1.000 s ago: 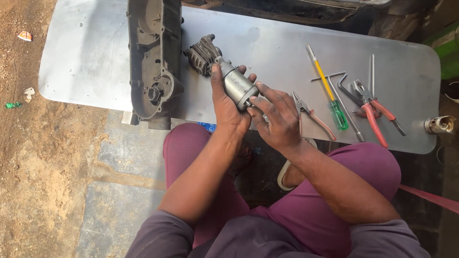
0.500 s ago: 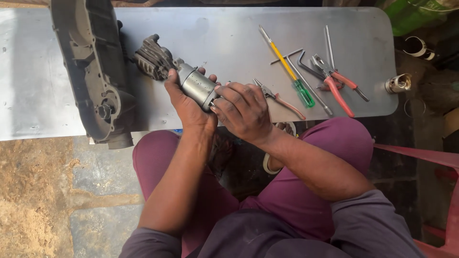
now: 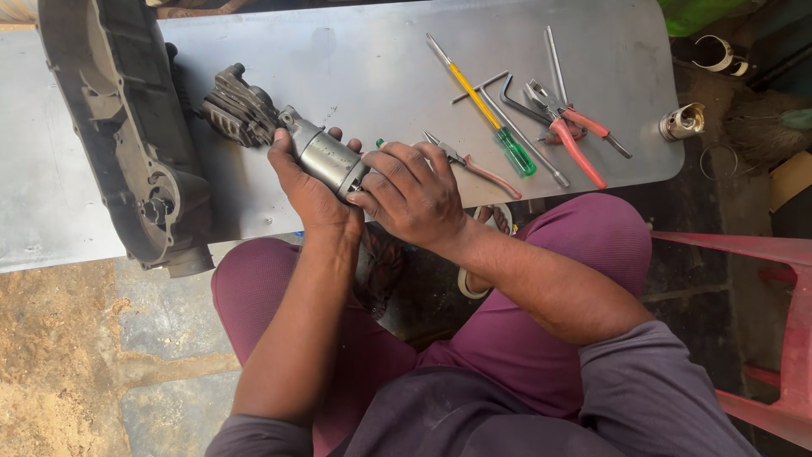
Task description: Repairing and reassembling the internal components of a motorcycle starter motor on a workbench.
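Motor: a small grey metal cylinder (image 3: pixel 328 159) with a dark, ribbed cast housing (image 3: pixel 237 110) at its far end; it lies tilted over the near edge of the grey metal sheet (image 3: pixel 355 59), housing end toward the sheet's middle.
Left hand: the left hand (image 3: pixel 306 182) is wrapped round the cylinder from below, fingers curled over its top, gripping it firmly.
Right hand: the right hand (image 3: pixel 414 195) is partly closed, its fingertips pressed on the near end of the cylinder; whether it pinches anything small there cannot be told.
Engine cover: a big dark casing (image 3: pixel 118 135) lies on the sheet, left of the motor and just beside its housing.
Screwdriver: yellow shaft grip, green handle (image 3: pixel 486 110), on the sheet right of the motor.
Pliers: red-handled pair (image 3: pixel 568 131), further right of the screwdriver; a thinner pair (image 3: pixel 474 165) lies just beside the right hand.
Hex keys: bent steel rods (image 3: pixel 507 106) between screwdriver and red pliers.
Metal fitting: a small shiny tube (image 3: pixel 682 122) off the sheet's right end.
Labels: none legible on the motor.
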